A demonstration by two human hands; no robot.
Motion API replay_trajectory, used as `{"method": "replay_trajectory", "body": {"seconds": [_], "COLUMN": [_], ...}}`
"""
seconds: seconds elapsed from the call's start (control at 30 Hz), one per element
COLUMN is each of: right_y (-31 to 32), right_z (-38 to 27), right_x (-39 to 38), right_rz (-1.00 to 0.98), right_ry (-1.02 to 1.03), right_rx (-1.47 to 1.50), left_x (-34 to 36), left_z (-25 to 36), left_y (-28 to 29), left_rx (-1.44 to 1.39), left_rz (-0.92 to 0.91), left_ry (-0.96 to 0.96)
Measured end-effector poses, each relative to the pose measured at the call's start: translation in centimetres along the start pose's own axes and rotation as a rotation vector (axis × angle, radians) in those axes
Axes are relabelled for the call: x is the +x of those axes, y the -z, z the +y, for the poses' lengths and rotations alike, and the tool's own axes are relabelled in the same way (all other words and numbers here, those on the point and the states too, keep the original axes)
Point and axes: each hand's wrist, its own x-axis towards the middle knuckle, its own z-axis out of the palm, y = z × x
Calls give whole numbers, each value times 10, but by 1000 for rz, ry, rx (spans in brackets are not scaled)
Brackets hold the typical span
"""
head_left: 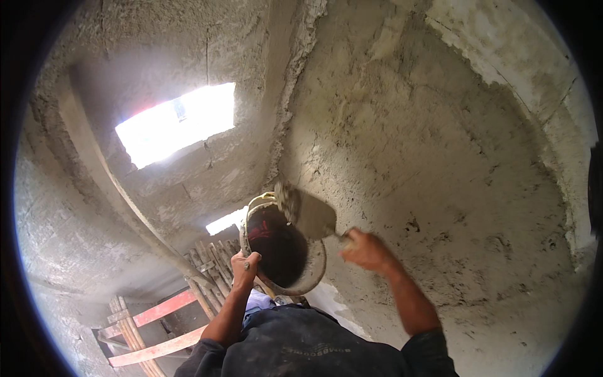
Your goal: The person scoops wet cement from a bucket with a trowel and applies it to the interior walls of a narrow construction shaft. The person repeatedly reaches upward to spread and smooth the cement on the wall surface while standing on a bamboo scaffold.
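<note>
My left hand (245,267) is closed on the near-left rim of a round, mortar-stained bucket (316,269), which is tilted so that its dark inside shows. In my right hand (369,252) is the handle of a trowel (316,218). Its broad, grey-coated blade reaches over the bucket's far right side. A lump of wet mortar (287,200) clings to the blade's far end. Slight blur softens the right hand and the trowel. How much mortar lies in the bucket is hard to tell in the shadow.
Rough, freshly coated wall (408,157) rises on the right, with a paler band (496,56) at its upper edge. A bright window opening (179,125) lies upper left, above a smaller opening (223,222). Wooden poles (204,276) and red-painted boards (166,311) stand lower left.
</note>
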Motion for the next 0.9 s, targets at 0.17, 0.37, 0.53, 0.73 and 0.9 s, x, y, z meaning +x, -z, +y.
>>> {"method": "replay_trajectory", "body": {"seconds": [0.17, 0.37, 0.53, 0.73, 0.9], "right_y": [122, 163, 191, 216, 189], "right_z": [-83, -87, -22, -56, -82], "right_x": [-36, -18, 4, -43, 68], "right_rz": [160, 186, 897, 791, 315], "right_ry": [415, 639, 9, -202, -277], "right_rx": [109, 781, 796, 391, -55], "left_x": [34, 73, 115, 135, 157], "left_z": [-30, -25, -45, -16, -16], "left_y": [33, 68, 93, 77, 68], "left_rx": [287, 385, 667, 435, 398], "left_rz": [60, 21, -158, -32, -53], "left_ry": [-105, -111, -41, -145, -149]}}
